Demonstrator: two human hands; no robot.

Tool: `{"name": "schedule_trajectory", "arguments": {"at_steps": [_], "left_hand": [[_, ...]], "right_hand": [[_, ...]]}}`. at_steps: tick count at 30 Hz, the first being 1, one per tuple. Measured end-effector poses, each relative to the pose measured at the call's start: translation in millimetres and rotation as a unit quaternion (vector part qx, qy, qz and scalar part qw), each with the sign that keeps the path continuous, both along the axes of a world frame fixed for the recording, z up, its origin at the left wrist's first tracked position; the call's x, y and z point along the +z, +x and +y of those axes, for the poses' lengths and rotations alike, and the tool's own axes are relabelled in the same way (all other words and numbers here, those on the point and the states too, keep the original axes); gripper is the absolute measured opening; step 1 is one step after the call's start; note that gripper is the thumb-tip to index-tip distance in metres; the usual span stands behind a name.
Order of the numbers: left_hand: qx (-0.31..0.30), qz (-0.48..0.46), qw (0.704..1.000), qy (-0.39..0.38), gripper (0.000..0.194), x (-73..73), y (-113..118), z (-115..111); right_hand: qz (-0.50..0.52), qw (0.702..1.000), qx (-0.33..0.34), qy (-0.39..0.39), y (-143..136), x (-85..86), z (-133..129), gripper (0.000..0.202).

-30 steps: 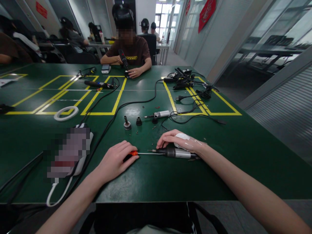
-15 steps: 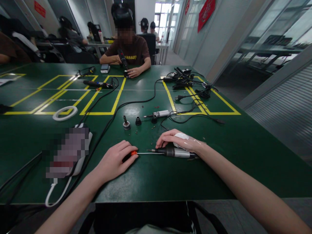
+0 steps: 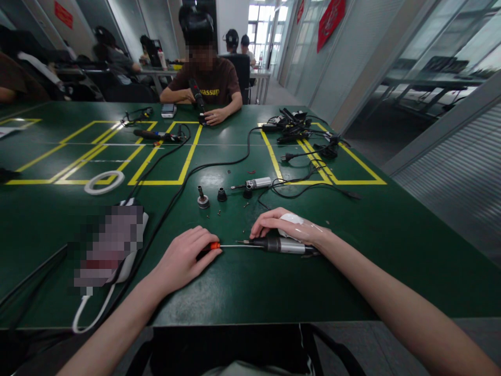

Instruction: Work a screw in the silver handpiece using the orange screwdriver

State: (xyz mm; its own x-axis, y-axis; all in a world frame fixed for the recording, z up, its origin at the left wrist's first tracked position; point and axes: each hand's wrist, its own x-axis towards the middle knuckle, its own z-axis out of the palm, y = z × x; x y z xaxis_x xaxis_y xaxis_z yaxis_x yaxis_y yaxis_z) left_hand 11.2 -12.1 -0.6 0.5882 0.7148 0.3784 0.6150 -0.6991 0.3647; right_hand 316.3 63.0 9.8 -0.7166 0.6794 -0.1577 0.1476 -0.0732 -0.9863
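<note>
My left hand (image 3: pixel 191 253) rests on the green table, fingers curled round the black and orange handle of a screwdriver (image 3: pixel 216 245). The screwdriver's thin shaft points right and ends by a black and silver electric screwdriver (image 3: pixel 287 245) lying flat. My right hand (image 3: pixel 284 223) lies on its side just behind this tool, fingers loosely bent and gripping nothing; a white patch covers its back. Beyond my hands stand a metal part with a stem (image 3: pixel 202 199) and two black collars (image 3: pixel 222 195) (image 3: pixel 248 192). Several tiny screws (image 3: pixel 246 204) are scattered near them.
A second silver tool (image 3: pixel 259 183) lies farther back with its cable. Black cables (image 3: pixel 291 125) are heaped at the back right. Leftward are a white tape ring (image 3: pixel 105 182) and a blurred-out device (image 3: pixel 113 240) with a white cable. Across the table sits a person (image 3: pixel 213 86) holding a tool.
</note>
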Motion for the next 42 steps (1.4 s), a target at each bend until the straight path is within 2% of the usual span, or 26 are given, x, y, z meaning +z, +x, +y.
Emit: {"name": "schedule_trajectory", "arguments": {"at_steps": [11, 20, 32, 37, 42], "left_hand": [[-0.006, 0.012, 1.000, 0.003, 0.027, -1.7, -1.1, 0.9], [0.005, -0.004, 1.000, -0.021, 0.007, 0.1, 0.2, -0.2], [0.000, 0.001, 1.000, 0.025, 0.023, -1.7, -1.9, 2.0], [0.002, -0.002, 1.000, -0.005, 0.023, 1.7, 0.0, -0.5], [0.012, -0.014, 1.000, -0.017, 0.012, 1.9, 0.5, -1.2]], "right_hand": [[0.008, 1.000, 0.004, -0.001, 0.0, -1.4, 0.6, 0.039], [0.004, 1.000, -0.004, 0.001, -0.4, -0.2, -0.8, 0.039], [0.006, 1.000, -0.004, 0.000, -0.5, -0.6, -0.9, 0.041], [0.000, 1.000, -0.008, 0.004, -0.3, -1.1, -0.9, 0.038], [-0.003, 1.000, -0.005, 0.008, 0.1, -1.4, 0.0, 0.039]]}}
